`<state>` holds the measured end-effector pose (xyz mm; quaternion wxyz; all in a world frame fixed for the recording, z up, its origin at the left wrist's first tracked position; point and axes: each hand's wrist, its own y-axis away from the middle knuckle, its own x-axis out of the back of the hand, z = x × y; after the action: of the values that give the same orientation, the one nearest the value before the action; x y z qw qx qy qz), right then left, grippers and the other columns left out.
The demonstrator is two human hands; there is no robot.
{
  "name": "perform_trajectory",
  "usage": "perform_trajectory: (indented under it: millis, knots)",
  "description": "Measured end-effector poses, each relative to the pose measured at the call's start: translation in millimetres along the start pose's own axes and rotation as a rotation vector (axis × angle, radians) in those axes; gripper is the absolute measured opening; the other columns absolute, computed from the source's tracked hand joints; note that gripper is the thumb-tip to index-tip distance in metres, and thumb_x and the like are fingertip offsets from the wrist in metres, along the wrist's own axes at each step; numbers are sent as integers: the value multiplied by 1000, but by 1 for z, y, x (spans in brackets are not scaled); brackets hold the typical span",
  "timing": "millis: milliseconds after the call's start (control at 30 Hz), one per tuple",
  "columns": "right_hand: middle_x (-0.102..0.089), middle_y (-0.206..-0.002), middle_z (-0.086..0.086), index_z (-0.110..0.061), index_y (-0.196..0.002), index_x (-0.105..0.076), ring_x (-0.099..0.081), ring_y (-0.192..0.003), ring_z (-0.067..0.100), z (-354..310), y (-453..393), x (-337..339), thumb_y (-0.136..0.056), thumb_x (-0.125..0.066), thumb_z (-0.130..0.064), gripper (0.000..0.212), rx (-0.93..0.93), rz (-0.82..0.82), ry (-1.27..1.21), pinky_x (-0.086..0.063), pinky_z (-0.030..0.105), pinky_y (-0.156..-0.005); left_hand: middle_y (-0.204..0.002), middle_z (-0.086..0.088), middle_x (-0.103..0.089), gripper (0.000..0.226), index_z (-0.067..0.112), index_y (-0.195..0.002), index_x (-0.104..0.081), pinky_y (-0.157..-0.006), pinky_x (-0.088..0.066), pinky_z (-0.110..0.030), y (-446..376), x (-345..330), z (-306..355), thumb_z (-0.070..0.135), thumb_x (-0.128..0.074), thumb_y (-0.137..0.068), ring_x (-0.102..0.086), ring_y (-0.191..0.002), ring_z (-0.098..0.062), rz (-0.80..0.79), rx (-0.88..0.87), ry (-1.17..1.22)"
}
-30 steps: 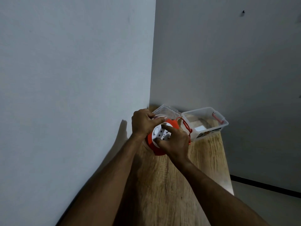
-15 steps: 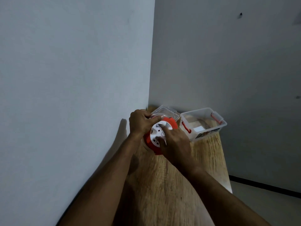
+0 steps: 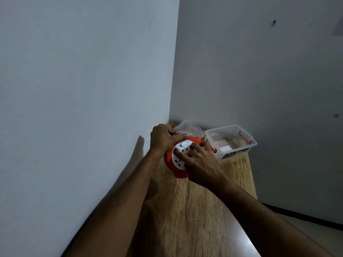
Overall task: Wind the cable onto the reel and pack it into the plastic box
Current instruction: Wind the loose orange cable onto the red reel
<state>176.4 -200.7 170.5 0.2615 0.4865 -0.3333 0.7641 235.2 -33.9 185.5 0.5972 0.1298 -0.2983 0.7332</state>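
Both hands work the reel (image 3: 179, 160), held above the surface (image 3: 194, 210) near its far left corner: the left hand (image 3: 163, 139) grips its upper rim, the right hand (image 3: 201, 160) curls its fingers over the white socket face. A loop of orange cable (image 3: 211, 146) hangs loose toward the plastic box (image 3: 232, 143), open at the far edge. Turning without tension could let that loop slip off the reel or snag the box's rim.

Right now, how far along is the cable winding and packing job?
Mostly mid-winding. No loose cable lies on the wooden table, so most seems wound. In hand: the left hand grips the orange reel while the right hand rests its fingers on the white socket face, with a short orange cable end beside it. Left: the plastic box sits open without the reel, its lid lying beside it.
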Motion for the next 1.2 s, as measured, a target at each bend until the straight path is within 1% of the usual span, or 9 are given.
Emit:
perform_trajectory:
  millis: [167,300,400,533,700,833,967,1067,1200]
  knots:
    - [-64,-133,16,-22,-139,-55,-64,-115,38,2,-10,-3,-61,-90,-53,92,13,-47,-71,-46,57,-103,-72,-4,-73,48,7,-86,-82,-56,-50,-22,6,2,0,55,-82,-78,-57,-55,-8,35,8,10]
    - [-72,-121,14,-19,-127,-66,-70,-105,36,3,-15,-2,-61,-93,-44,76,-28,15,-220,-52,57,-99,-67,2,-66,48,8,-85,-82,-52,-33,-13,7,3,3,56,-82,-78,-52,-51,-5,71,3,-17]
    - [-73,-117,13,-16,-123,-70,-72,-103,35,0,-14,-5,-62,-94,-35,69,-76,56,-316,-54,58,-96,-67,1,-69,48,9,-84,-82,-51,-34,-13,6,4,4,56,-83,-77,-52,-51,-5,81,-5,-25]
    - [-71,-122,13,-19,-126,-68,-70,-109,35,-4,-12,-12,-68,-89,-34,64,-136,88,-382,-54,58,-96,-60,13,-55,48,10,-86,-82,-51,-33,-12,7,3,2,57,-84,-76,-53,-51,-4,71,-11,-54]
    - [-73,-120,12,-18,-126,-69,-70,-108,34,-5,-8,-14,-66,-91,-35,66,-143,152,-410,-55,56,-95,-76,-1,-74,48,10,-91,-82,-53,-36,-11,8,2,2,56,-83,-77,-55,-54,-4,46,-6,-72]
    - [-74,-112,12,-14,-127,-67,-70,-106,34,-4,-5,-17,-65,-91,-33,69,-108,190,-397,-52,53,-96,-84,-3,-78,48,12,-93,-82,-55,-39,-11,8,2,0,57,-82,-77,-59,-56,-6,10,25,-68]
    - [-73,-113,12,-12,-125,-67,-65,-113,35,1,-3,-15,-62,-90,-34,71,-33,231,-362,-49,55,-98,-98,-5,-80,59,12,-105,-80,-69,-54,-19,5,3,-1,62,-82,-74,-67,-71,-12,-101,53,-84]
    - [-75,-108,11,-12,-122,-68,-68,-107,35,1,-4,-11,-60,-91,-32,69,-14,236,-352,-52,54,-94,-80,-1,-75,54,11,-89,-80,-66,-55,-23,5,3,1,62,-84,-72,-65,-62,-10,-116,70,-83]
    - [-76,-104,11,-13,-119,-71,-73,-94,32,1,-4,-11,-57,-93,-32,68,-38,245,-367,-56,51,-87,-57,15,-54,47,14,-77,-78,-51,-36,-14,12,-1,2,60,-85,-71,-55,-50,-6,-4,68,-61]
